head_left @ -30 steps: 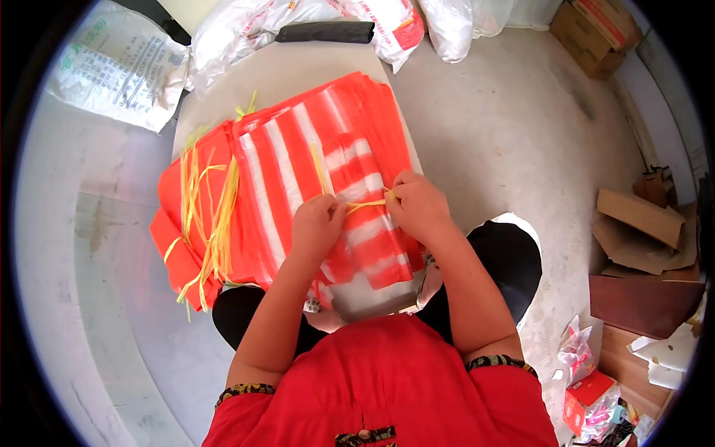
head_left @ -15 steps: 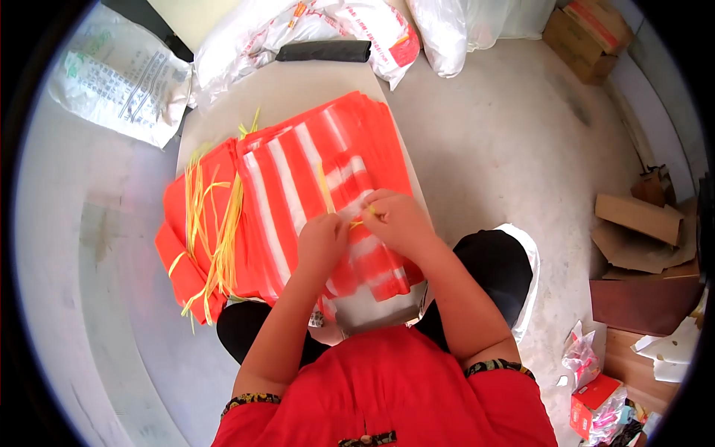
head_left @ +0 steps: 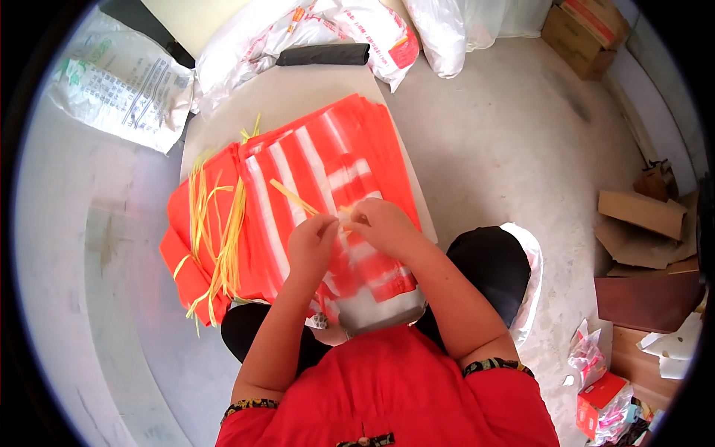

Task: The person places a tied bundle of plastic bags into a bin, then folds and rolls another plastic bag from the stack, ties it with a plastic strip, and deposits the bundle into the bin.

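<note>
Red-and-white striped plastic bags (head_left: pixel 287 171) lie in a flat stack before me, with a smaller folded striped bundle (head_left: pixel 380 272) on top at the right. My left hand (head_left: pixel 313 240) pinches the yellow tie strip (head_left: pixel 292 195), whose loose end points up and left. Close beside it, over the bundle, my right hand (head_left: pixel 376 223) is closed at the fingertips on a bit of the same yellow strip. The knot area between the fingers is small and partly hidden. Many loose yellow strips (head_left: pixel 227 246) lie across the red bags (head_left: pixel 182 257) on the left.
A black roll (head_left: pixel 324 54) lies at the far edge of the table (head_left: pixel 253 93). White printed sacks (head_left: pixel 372 33) are behind it, another sack (head_left: pixel 123 89) at the far left. Open cardboard (head_left: pixel 640 227) and a red box (head_left: pixel 602 398) stand at the right.
My right hand has moved left, close to my left hand. The yellow strip's loose end has swung to the left. The view has shifted slightly.
</note>
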`<move>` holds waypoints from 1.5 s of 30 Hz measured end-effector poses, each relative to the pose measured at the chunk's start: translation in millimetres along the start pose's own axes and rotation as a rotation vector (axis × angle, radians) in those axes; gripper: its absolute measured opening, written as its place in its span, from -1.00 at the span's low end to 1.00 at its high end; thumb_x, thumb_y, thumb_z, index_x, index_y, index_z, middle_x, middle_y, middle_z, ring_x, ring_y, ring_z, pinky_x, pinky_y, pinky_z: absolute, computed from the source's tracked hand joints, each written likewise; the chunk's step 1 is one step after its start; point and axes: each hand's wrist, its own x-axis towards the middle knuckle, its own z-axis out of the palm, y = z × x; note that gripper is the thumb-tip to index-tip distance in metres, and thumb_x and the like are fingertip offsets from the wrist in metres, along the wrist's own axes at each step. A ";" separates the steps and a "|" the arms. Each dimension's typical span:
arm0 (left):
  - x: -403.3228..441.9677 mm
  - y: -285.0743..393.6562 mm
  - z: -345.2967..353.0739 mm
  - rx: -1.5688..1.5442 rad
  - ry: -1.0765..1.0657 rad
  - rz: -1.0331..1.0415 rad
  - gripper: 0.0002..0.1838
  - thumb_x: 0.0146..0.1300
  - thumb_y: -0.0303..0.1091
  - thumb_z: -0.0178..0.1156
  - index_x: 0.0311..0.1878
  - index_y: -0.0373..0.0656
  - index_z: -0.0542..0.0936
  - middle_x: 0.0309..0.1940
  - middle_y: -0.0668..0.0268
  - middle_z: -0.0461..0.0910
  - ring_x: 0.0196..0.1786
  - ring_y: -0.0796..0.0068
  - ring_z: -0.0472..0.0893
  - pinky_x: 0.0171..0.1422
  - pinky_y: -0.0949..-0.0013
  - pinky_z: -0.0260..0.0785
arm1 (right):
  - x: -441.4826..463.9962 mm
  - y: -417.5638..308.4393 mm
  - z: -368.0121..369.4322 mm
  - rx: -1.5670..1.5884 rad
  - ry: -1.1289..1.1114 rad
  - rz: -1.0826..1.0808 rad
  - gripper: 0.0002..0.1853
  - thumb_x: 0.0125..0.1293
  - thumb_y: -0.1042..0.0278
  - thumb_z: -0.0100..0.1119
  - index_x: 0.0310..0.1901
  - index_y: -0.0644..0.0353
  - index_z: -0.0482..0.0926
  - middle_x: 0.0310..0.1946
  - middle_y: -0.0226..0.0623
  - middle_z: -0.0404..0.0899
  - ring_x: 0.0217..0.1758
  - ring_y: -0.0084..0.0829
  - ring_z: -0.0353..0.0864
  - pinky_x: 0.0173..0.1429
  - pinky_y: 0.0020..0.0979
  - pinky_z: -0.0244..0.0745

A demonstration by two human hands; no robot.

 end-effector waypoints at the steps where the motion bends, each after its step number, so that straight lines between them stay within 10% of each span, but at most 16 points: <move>1: 1.0 7.8 -0.5 -0.004 -0.005 0.027 -0.90 0.38 -0.49 0.33 -0.11 -0.30 0.72 -0.32 0.20 0.75 -0.25 0.37 0.73 -0.09 0.36 0.54 | -0.8 1.2 2.3 -0.029 0.010 -0.025 -0.77 0.46 0.26 0.22 -0.25 0.27 0.65 -0.24 -0.08 0.69 -0.16 -0.05 0.65 -0.07 -0.11 0.53; 7: 7.2 26.1 10.0 -0.132 0.045 0.348 -0.77 0.37 -0.52 0.28 0.06 -0.19 0.69 -0.21 0.17 0.73 -0.17 0.24 0.71 -0.09 0.28 0.52 | -3.6 9.0 9.1 0.013 0.072 -0.056 -0.77 0.55 0.27 0.09 -0.15 0.24 0.63 -0.18 -0.03 0.69 -0.07 0.03 0.67 -0.03 -0.03 0.53; 13: 6.1 33.6 11.2 -0.019 -0.080 -0.018 -0.71 0.36 -0.47 0.30 0.13 -0.17 0.67 -0.22 0.17 0.71 -0.22 0.26 0.66 -0.08 0.23 0.53 | -1.2 8.7 0.4 -0.021 0.018 0.017 -0.80 0.59 0.28 0.01 0.02 0.22 0.49 -0.19 0.03 0.68 -0.09 0.11 0.66 -0.06 0.05 0.51; 20: 13.7 8.3 32.3 0.052 -0.093 0.042 -0.84 0.42 -0.40 0.33 -0.02 -0.24 0.73 -0.26 0.25 0.75 -0.31 0.52 0.64 -0.16 0.40 0.50 | -0.8 5.4 -5.2 0.118 0.093 0.185 -0.70 0.51 0.32 0.14 0.15 0.24 0.41 -0.18 0.10 0.68 -0.10 0.15 0.68 -0.05 0.03 0.54; 28: 19.9 2.9 36.4 -0.370 -0.181 -0.323 -0.74 0.54 -0.26 0.30 -0.08 -0.32 0.69 -0.26 0.38 0.69 -0.20 0.66 0.61 -0.10 0.50 0.48 | -10.8 10.3 -2.5 0.161 0.099 0.002 -0.87 0.32 0.50 0.20 -0.12 0.25 0.60 -0.20 0.02 0.69 -0.09 0.08 0.69 -0.03 -0.04 0.58; 41: 11.6 -10.0 43.7 -0.379 -0.126 -0.196 -0.82 0.54 -0.33 0.20 -0.04 -0.26 0.63 -0.28 0.35 0.67 -0.22 0.59 0.61 -0.07 0.40 0.48 | -14.3 7.3 8.9 0.469 0.192 0.126 -0.80 0.25 0.52 0.31 -0.08 0.22 0.64 -0.23 -0.10 0.71 -0.09 -0.03 0.69 0.00 -0.13 0.59; 45: 10.0 -9.4 43.2 -0.406 -0.148 -0.251 -0.83 0.55 -0.36 0.18 -0.01 -0.27 0.63 -0.25 0.32 0.69 -0.18 0.56 0.63 -0.04 0.38 0.49 | -13.0 9.9 8.3 -0.029 0.290 -0.093 -0.80 0.25 0.50 0.28 -0.08 0.20 0.66 -0.17 -0.21 0.72 0.03 -0.12 0.64 0.08 -0.21 0.59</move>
